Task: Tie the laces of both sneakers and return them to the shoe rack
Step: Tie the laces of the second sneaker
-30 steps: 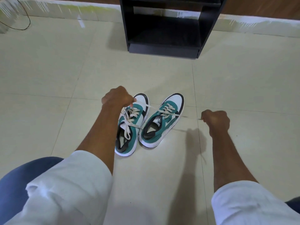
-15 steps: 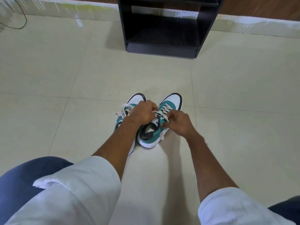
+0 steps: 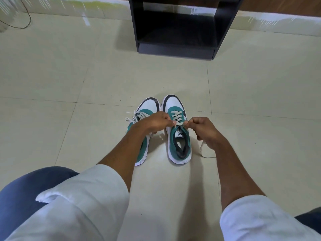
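I am pinching the lace (image 3: 178, 123) with both hands' fingers (image 3: 173, 122) over the right sneaker (image 3: 178, 136), toe pointing toward the rack (image 3: 175, 47).

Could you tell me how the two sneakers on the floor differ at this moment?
Both hands, left hand and right hand, pinch the laces of the right sneaker; the left sneaker lies untouched under the left forearm, its laces spilling sideways. The right sneaker shows whole; the left is half hidden. Both are teal and white, toes toward the shoe rack.
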